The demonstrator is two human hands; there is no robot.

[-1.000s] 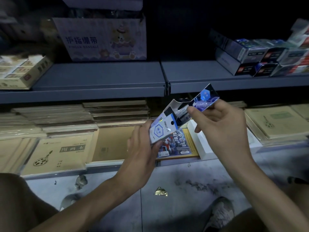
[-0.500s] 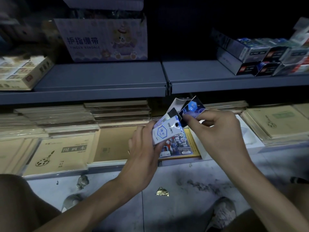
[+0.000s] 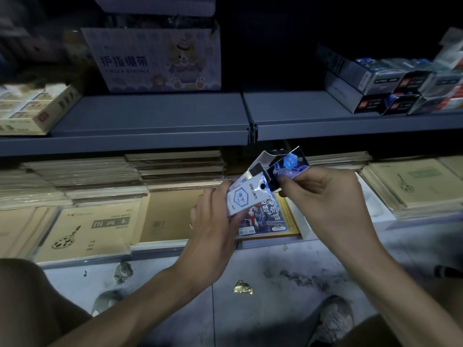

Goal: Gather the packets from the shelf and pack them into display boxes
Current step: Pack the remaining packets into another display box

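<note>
My left hand (image 3: 213, 221) grips a small white display box (image 3: 246, 196) with a blue hexagon logo, its top flap (image 3: 269, 157) standing open. My right hand (image 3: 325, 201) pinches a shiny blue packet (image 3: 288, 167) at the box's open mouth, its lower end partly inside the opening. Both hands are in front of the lower shelf, above the floor. More boxed packets (image 3: 390, 88) are stacked on the upper shelf (image 3: 300, 113) at the right.
A large carton (image 3: 155, 58) printed "finger bandage" stands on the upper shelf. A beige box (image 3: 32, 108) sits at the left. Stacks of brown sketch books (image 3: 85, 229) and a colourful booklet (image 3: 268, 216) fill the lower shelf. A gold wrapper (image 3: 242, 288) lies on the floor.
My right hand has brought the blue packet down from the upper right to the box's open mouth. My left hand has kept the box almost still.
</note>
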